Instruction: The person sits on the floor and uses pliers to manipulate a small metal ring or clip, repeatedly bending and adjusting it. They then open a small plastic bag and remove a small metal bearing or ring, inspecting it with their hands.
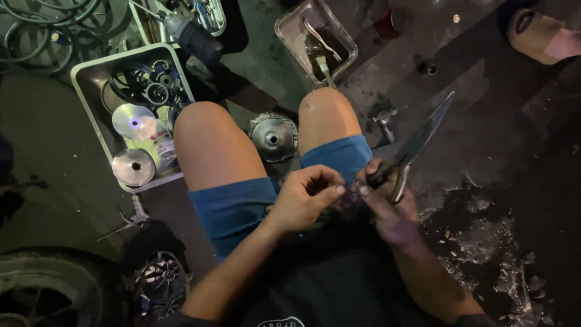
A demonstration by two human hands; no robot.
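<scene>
My right hand (390, 203) grips big metal shears (417, 142), blades pointing up and away. My left hand (302, 200) pinches a small dark part (348, 200) over my lap. Round metal drum (273, 137) sits between my knees.

Hands hemmed in over the lap, open floor to the right

Both knees (212, 145) rise just ahead of the hands, with a round metal disc (273, 137) between them. A parts tray (85, 91) crowds the left. The dark floor (514, 139) on the right lies open beyond the scissors (417, 142).
</scene>
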